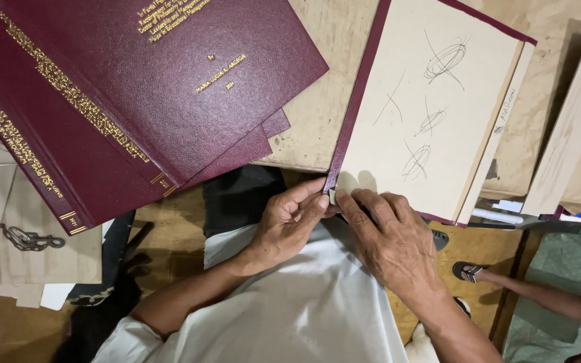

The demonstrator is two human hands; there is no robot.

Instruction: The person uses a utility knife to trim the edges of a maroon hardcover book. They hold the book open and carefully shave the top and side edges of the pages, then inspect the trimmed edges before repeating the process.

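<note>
Head view: both hands meet at the near corner of the cover board (pixel 432 101), its long edge running away from them. Left hand (pixel 289 225) pinches the maroon edge strip (pixel 354 114); right hand (pixel 388 235) lies flat, fingers pressing just beside it.

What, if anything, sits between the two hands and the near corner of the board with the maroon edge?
Nothing visible. The left hand and right hand both rest directly on the near corner of the board, fingertips meeting at its maroon edge. The stacked maroon books lie off to the left.
</note>
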